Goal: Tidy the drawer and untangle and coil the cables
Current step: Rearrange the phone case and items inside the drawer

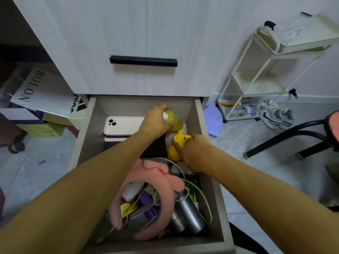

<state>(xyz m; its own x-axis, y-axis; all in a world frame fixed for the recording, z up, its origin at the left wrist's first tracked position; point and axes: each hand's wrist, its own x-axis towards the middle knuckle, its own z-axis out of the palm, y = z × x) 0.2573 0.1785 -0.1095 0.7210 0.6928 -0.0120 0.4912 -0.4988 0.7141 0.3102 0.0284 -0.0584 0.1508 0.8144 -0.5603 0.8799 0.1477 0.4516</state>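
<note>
The open drawer [201, 114] is seen from above, below a closed drawer front with a black bar handle [143, 60]. Its rear floor is partly screened by both forearms, and its near edge is cut off by the frame. The left hand [156, 119] is wrapped round a translucent yellow bottle [173, 119] with a white end, at the rear of the drawer; the bottle's long axis runs left to right. The right hand [190, 151] is closed on a glossy yellow toy figure [178, 142] just beside it; the lower part of the toy is hidden by the fingers. The hands are held near each other, not touching. A thin pale cable [201, 196] is looped loosely over the front clutter, its ends lost among the items. There a soft pink fabric ring [165, 182], metal cylinders [189, 211] and small items too jumbled to identify are noted. A white phone case [122, 125] lies flat at rear left.
</note>
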